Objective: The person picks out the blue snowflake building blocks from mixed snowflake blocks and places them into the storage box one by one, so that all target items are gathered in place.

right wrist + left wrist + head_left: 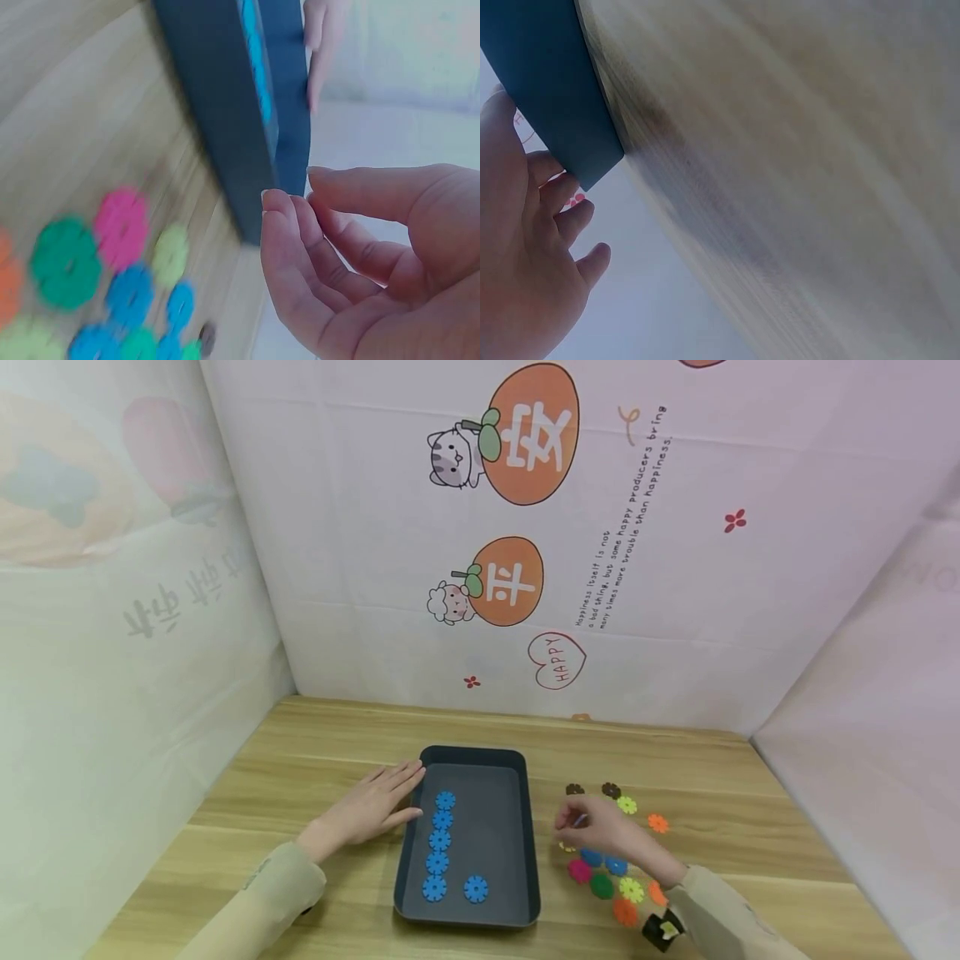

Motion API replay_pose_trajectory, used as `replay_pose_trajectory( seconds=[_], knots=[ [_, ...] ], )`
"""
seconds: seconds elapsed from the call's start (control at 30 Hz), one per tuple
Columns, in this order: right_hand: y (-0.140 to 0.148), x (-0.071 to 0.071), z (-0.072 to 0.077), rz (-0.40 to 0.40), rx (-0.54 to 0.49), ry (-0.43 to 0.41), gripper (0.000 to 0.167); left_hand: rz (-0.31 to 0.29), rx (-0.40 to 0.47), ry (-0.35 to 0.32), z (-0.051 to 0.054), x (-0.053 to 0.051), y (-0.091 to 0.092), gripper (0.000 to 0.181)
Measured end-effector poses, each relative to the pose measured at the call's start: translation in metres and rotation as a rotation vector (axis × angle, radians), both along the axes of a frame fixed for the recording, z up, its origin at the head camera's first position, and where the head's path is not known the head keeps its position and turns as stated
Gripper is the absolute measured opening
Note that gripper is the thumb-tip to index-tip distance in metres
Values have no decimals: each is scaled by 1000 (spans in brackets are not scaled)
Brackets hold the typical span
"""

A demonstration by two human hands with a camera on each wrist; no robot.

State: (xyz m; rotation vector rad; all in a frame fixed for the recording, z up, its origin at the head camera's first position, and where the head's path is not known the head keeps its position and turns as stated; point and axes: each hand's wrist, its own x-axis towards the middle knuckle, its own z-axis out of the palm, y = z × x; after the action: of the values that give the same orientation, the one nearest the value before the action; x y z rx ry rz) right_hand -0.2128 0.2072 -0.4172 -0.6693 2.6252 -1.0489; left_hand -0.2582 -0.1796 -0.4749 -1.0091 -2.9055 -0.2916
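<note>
The left hand (pixel 367 806) rests with spread fingers on the left rim of the dark tray (pixel 491 827); the left wrist view shows this hand (pixel 536 247) at the tray's side (pixel 547 82). Inside the tray, several blue discs (pixel 439 840) form a column at the left, and one blue disc (pixel 476 889) lies apart at lower right. Right of the tray, the right hand (pixel 600 828) hovers over loose discs, fingers loosely curled. In the right wrist view no piece shows between that hand's (pixel 360 255) thumb and fingers. A bit of blue shows through its fingers in the head view.
Loose notched discs lie right of the tray: pink (pixel 580 871), green (pixel 602 886), orange (pixel 625 911), yellow (pixel 632 889), blue (pixel 617 865) and dark brown (pixel 611 790). A small black object (pixel 662 932) sits by the right sleeve. White printed cloth (pixel 375 527) surrounds the wooden table (pixel 337 727).
</note>
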Motion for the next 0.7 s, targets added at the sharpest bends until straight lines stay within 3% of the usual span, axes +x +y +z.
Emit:
replay_pose_trajectory(
  seconds=[0.3, 0.47, 0.7],
  knots=[
    [53, 12, -15, -93, 37, -48, 13, 3, -9, 3, -1, -1, 0, 70],
    [68, 18, -23, -134, 68, -46, 13, 1, -7, 1, -1, 1, 1, 70],
    [82, 18, -33, -130, 64, -13, 16, -3, -4, 8, 0, 1, 0, 70]
  ],
)
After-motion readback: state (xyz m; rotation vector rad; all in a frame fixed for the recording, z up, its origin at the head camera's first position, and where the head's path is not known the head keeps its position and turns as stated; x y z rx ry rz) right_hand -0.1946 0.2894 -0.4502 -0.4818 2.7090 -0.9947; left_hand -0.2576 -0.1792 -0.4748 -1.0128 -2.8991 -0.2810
